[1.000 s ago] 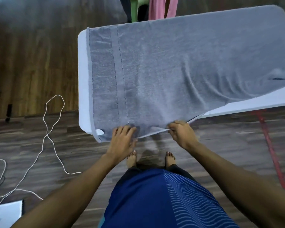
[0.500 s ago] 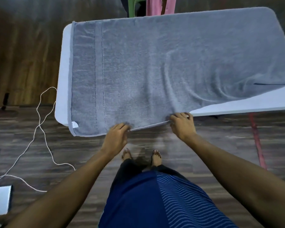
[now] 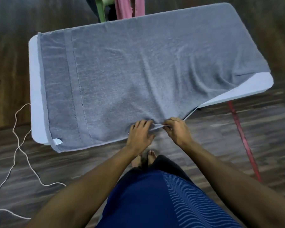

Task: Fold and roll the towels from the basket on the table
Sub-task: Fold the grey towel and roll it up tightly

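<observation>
A large grey towel (image 3: pixel 138 76) lies spread over a white table (image 3: pixel 35 89), covering almost all of it, with a small white label at its near left corner. Wrinkles run from the towel's middle toward its near edge. My left hand (image 3: pixel 140 134) rests on that near edge, fingers spread over the cloth. Close beside it, my right hand (image 3: pixel 176 129) pinches the same edge, its fingers curled around the hem. No basket shows in the head view.
A white cable (image 3: pixel 19 145) loops over the dark wood floor left of the table. A red strap (image 3: pixel 242 139) runs along the floor at the right. Pink cloth (image 3: pixel 123 7) and a green frame (image 3: pixel 102 10) stand behind the table. My bare feet are under the near edge.
Both hands have moved to the right along the towel's near edge and now sit closer together. The view has shifted, so the table's right corner now shows.
</observation>
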### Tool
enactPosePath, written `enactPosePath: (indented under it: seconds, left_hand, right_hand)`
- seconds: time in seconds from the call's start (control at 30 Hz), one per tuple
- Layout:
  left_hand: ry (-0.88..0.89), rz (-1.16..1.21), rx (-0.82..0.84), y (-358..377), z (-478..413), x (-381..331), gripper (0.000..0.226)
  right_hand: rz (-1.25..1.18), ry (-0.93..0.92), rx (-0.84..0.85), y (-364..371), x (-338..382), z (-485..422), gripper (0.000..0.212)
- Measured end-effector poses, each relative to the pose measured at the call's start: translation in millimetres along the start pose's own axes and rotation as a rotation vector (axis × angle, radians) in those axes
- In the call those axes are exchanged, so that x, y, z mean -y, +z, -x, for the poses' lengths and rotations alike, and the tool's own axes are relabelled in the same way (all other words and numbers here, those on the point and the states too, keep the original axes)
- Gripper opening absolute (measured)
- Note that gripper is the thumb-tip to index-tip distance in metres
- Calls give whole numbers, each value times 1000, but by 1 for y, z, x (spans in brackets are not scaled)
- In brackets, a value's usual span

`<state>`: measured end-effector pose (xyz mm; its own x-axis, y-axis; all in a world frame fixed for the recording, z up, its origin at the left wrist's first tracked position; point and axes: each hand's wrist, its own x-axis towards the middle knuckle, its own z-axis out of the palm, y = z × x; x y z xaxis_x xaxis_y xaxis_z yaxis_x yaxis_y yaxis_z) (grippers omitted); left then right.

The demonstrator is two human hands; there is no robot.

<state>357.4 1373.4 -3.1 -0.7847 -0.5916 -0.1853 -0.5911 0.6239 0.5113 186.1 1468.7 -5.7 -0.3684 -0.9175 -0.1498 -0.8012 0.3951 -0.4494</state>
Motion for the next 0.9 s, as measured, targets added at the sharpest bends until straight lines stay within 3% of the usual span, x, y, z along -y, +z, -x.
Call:
enactPosePath:
  seconds: [0.23,0.37,0.57,0.7,0.9]
  left_hand:
    - [81,68,-148,15,-23,-30,31]
    - [52,38,-232,20,-11,-25,31]
    - [-146,-11,-237,36,-9,-34,31]
    - [-300,-121,-232,62,-21,-70,29]
    - [-50,-53,-183,99,-84,-183,43]
  right_hand:
    - [78,-80,74,-21,-24,-8,11]
    - [223,-93,219,-30,-68,-19,33]
    - [277,-108,146,-87,-164,-32,25]
    - [244,-232,105,-107,-198,-18,9]
    - [31,-280,153,-106,-206,-7,14]
